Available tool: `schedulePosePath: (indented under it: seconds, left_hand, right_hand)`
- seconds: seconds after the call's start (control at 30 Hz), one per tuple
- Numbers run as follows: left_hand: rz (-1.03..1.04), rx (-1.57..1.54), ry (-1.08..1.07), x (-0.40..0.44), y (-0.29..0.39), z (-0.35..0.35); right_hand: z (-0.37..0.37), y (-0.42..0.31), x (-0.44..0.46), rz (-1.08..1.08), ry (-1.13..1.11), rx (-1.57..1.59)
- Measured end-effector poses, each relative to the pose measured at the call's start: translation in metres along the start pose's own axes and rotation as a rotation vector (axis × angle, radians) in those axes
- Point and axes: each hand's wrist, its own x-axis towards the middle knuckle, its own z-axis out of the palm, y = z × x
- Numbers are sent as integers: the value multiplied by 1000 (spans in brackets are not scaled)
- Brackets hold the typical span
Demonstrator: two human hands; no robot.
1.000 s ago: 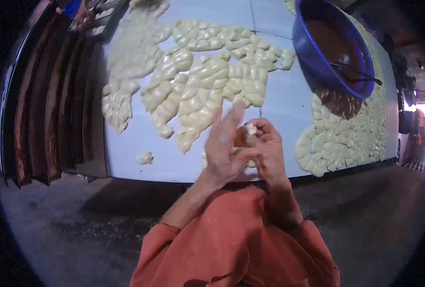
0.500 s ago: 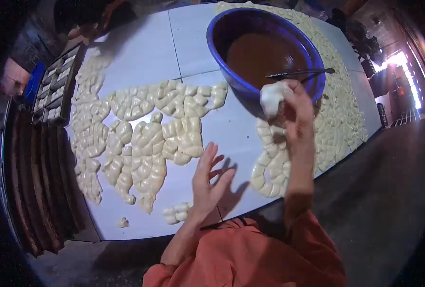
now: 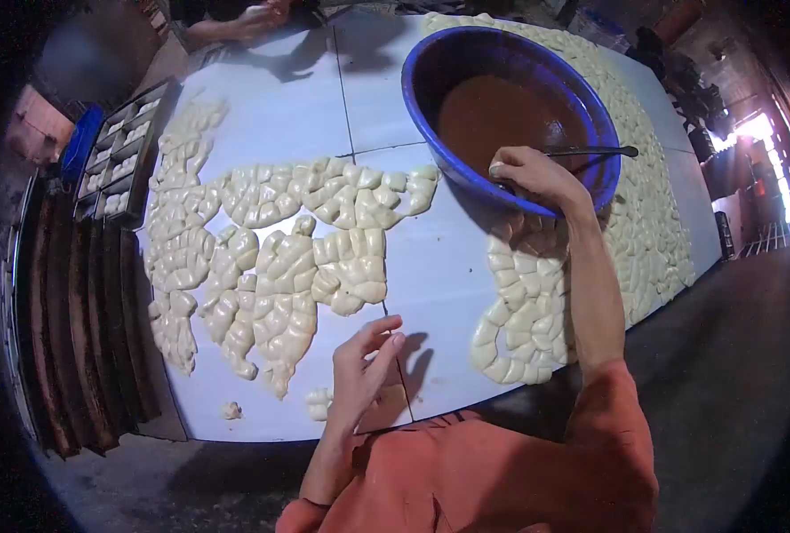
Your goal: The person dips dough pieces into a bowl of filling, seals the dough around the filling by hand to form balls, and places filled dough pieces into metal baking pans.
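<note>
My right hand is closed at the near rim of a blue basin of brown, paste-like filling. A sliver of white dough shows at its fingertips; the rest is hidden in the fist. A dark-handled utensil lies across the basin's right side, just beyond this hand. Lower down, my left hand hovers over the table's front part, fingers apart and holding nothing. Close to its wrist are a few dough pieces.
Pale dough pieces lie packed together on the white table, with more along its right side. A divided tray of dough balls stands at left, above dark stacked trays. Another person's hand is at the far edge.
My right hand has turned over and closed around the white dough, now mostly hidden. My left hand has moved down and left. Another person's hand shows at the far edge.
</note>
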Motion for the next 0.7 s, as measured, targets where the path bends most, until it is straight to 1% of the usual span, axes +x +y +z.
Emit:
schedulePosePath:
  seconds: [0.03,0.07,0.1,0.13,0.17,0.23,0.27,0.3,0.37,0.4,0.43,0.5,0.57,0.63,0.67,0.7]
  left_hand:
    - [-21,-4,2,2,1,1]
    - [82,4,5,6,-1,5]
    - [80,-2,13,11,0,10]
    - [91,-40,-39,19,3,15]
    - [100,-78,-89,26,5,20]
    - [137,-346,-183,44,2,37]
    - [95,-427,-204,50,12,43]
    - [54,-511,-223,54,22,48]
    - [-4,-813,-249,56,28,56]
    - [-80,-925,-212,60,13,61]
    - [-89,-928,-193,55,9,54]
    - [-85,-967,-262,46,1,39]
    - [-196,-893,-26,34,-2,27]
    - [-153,-898,-30,33,-26,12]
    - [-155,-899,-26,33,-33,7]
    - [-118,-783,10,32,-37,3]
  right_hand:
    - [1,-3,-5,-2,-1,-4]
    - [3,-7,-12,-23,117,282]
    - [5,-12,-19,-44,230,568]
    - [8,-18,-26,-21,281,781]
    - [13,-27,-36,-21,264,780]
    - [32,-47,-57,-121,166,1364]
    - [49,-62,-65,-119,254,1382]
    - [62,-71,-75,-122,181,1445]
    - [99,-81,-84,-95,256,1493]
    - [112,-93,-93,-73,213,1467]
    - [129,-86,-96,-14,189,1500]
    - [153,-85,-109,-28,109,1603]
    - [171,-79,-119,-17,54,1588]
    - [185,-105,-135,-19,139,1280]
    - [191,-111,-138,2,118,1159]
    - [207,-116,-134,-187,339,777]
